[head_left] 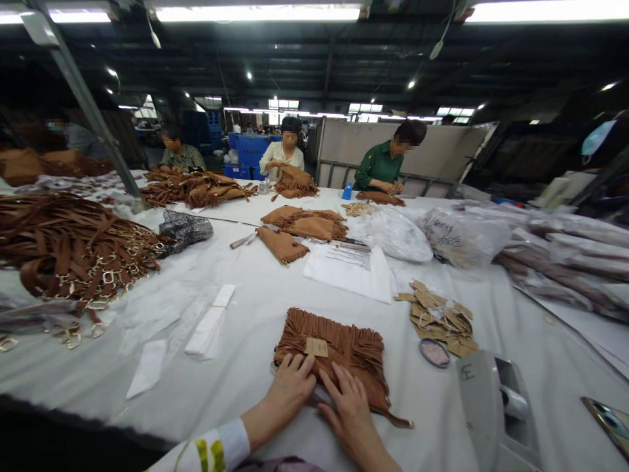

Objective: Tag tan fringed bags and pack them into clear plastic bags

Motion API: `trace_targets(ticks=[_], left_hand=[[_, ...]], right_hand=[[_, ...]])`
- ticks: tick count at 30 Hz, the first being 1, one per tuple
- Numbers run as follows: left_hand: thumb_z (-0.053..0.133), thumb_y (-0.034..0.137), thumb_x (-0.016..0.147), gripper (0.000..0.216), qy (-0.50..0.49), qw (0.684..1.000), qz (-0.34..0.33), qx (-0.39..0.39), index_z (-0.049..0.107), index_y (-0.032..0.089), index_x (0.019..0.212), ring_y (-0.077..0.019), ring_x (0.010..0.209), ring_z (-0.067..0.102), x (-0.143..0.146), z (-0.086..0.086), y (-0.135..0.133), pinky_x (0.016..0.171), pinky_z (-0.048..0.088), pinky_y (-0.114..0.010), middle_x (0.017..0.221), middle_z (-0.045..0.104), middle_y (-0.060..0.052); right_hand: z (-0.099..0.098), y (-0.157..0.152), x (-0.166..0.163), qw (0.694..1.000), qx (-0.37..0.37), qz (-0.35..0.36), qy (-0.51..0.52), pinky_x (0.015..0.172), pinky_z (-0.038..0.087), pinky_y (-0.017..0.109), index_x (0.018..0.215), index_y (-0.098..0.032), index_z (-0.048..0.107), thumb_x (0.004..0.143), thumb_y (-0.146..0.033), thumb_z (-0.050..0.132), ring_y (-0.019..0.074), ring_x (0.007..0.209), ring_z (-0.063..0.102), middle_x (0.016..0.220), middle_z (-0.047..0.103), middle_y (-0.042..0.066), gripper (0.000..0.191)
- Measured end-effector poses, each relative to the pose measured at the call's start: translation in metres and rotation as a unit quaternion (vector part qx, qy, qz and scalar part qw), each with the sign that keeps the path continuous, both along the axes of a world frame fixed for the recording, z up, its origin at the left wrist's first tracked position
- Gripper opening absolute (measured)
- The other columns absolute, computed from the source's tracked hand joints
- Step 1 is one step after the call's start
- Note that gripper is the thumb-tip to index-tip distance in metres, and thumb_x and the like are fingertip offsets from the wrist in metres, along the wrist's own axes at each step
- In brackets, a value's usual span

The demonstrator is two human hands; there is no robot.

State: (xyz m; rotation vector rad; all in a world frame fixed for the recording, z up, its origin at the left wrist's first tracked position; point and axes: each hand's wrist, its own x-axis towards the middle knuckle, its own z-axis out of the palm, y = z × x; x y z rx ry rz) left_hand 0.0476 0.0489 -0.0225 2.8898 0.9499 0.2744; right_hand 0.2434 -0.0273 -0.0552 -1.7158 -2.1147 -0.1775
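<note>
A brown fringed bag [339, 334] lies on the white-covered table in front of me, with a small tan tag [317, 347] on its fringe. My left hand [291, 385] rests on the bag's near edge, fingers laid over the leather just below the tag. Beside it, my right hand [350, 408] has its fingers stretched out flat on the bag, thumb apart. Between the hands shows a strip of greyish, clear-looking material, partly hidden by them. A narrow brown tab [399, 419] sticks out at the bag's lower right corner.
To the right are cardboard tags [439, 314], a round tin-like item [434, 353], a grey tape dispenser [498, 406] and a phone [609, 423]. White paper strips [211, 321] and brown straps with buckles [73, 249] lie left. Ahead are more bags [304, 223]; several co-workers sit or stand beyond.
</note>
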Motion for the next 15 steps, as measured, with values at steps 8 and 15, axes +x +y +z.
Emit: trace_targets(ticks=[8,15], left_hand=[[0.075,0.018,0.063,0.071,-0.161,0.974,0.134,-0.086,0.047,0.025,0.127,-0.0351,0.126,0.040,-0.041,-0.018,0.008,0.103,0.038,-0.056,0.142,0.037,-0.014],[0.054,0.014,0.075,0.041,-0.246,0.950,0.057,-0.185,0.057,0.025,0.114,-0.0252,0.110,0.056,-0.042,-0.032,0.031,0.095,0.050,-0.042,0.116,0.054,-0.009]], right_hand=[[-0.020,0.000,-0.002,0.996,0.049,-0.038,-0.068,0.094,0.035,0.042,0.137,-0.039,0.045,0.078,-0.008,0.052,0.0266,0.112,0.051,0.134,0.053,0.008,0.067],[-0.013,0.002,-0.009,0.999,0.010,-0.046,-0.005,0.077,0.038,0.033,0.130,-0.039,0.051,0.073,-0.006,0.055,0.0199,0.088,0.050,0.105,0.057,0.006,0.066]])
